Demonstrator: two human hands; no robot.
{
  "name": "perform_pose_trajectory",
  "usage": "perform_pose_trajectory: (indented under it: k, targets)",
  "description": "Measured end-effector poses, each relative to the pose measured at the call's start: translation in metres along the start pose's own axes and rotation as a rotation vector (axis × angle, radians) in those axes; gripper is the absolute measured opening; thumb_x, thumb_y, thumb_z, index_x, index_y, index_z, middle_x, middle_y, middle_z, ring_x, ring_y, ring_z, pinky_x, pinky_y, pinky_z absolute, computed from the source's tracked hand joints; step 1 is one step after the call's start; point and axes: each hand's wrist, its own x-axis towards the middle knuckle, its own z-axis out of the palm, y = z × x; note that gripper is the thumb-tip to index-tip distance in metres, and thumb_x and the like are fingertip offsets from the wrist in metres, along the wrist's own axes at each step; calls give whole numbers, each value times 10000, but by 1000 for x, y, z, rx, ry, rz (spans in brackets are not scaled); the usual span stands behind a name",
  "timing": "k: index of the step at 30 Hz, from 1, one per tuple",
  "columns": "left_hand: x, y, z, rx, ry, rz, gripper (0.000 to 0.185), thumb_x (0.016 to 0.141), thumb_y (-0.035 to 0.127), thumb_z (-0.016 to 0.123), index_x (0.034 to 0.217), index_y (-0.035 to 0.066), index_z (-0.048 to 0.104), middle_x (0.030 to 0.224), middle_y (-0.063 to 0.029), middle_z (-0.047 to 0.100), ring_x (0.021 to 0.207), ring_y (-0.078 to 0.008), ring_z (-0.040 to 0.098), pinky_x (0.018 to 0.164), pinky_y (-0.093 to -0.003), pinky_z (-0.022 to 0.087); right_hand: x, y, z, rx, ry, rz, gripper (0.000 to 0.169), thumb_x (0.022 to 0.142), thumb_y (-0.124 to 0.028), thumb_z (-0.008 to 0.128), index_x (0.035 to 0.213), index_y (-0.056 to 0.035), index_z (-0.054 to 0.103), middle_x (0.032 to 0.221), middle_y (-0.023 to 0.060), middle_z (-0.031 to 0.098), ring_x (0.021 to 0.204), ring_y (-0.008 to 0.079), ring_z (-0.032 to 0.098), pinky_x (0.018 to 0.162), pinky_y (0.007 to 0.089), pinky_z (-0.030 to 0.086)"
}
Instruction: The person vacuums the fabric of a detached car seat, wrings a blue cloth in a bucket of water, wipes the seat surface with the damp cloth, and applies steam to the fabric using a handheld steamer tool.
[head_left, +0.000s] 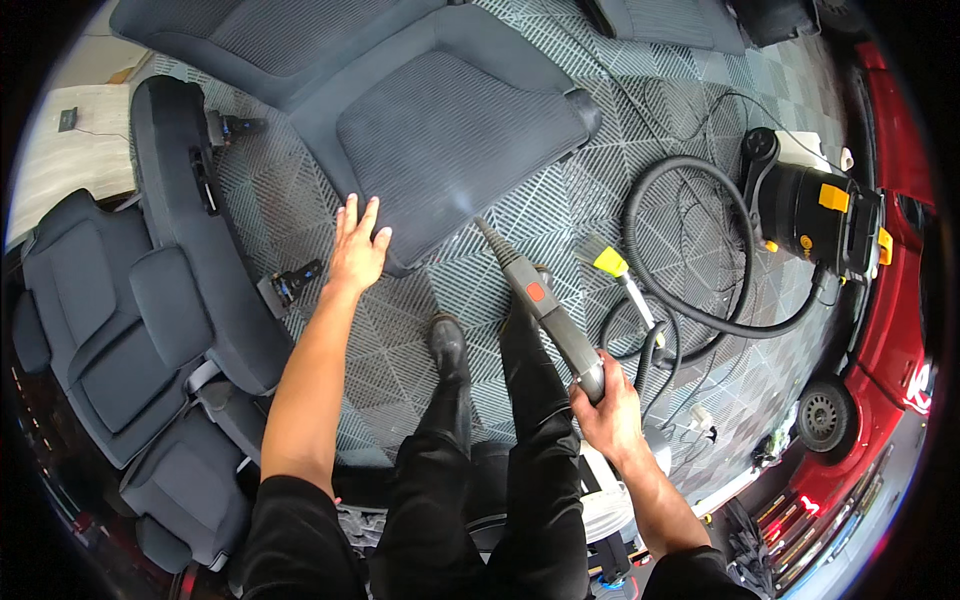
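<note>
A dark grey fabric car seat lies on the floor in front of me. My left hand rests on the near left edge of its cushion, fingers spread. In my right hand is the handle of a grey steam gun with a red button. The gun's ribbed nozzle points at the cushion's near edge, and a whitish patch like mist shows on the fabric just beyond the tip. A hose runs from near the right hand towards the floor.
More car seats stand at the left. On the right are a black wet-dry vacuum cleaner, its coiled hose and a clear-headed extraction nozzle with a yellow collar. Cables cross the grid-tile floor. A red car stands beyond.
</note>
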Motion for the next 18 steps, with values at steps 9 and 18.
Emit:
perform_pose_trajectory:
  k: [9, 18]
  targets:
    - [4, 29, -9, 13, -75, -83, 956, 843, 466, 804, 1586, 43, 376, 1687, -275, 173, 1559, -450, 177, 1259, -485, 236, 45, 32, -59, 98, 55, 56, 595, 890, -155, 722, 1389, 30, 455, 1064, 299, 678, 960, 476, 694, 813, 499, 565]
    - [10, 48, -15, 76, -152, -195, 976, 832, 437, 827, 1590, 40, 360, 1694, -253, 159, 1564, -420, 178, 1275, -447, 238, 111, 44, -109, 22, 112, 5, 631, 962, -258, 710, 1414, 46, 393, 963, 313, 694, 849, 475, 718, 732, 499, 566]
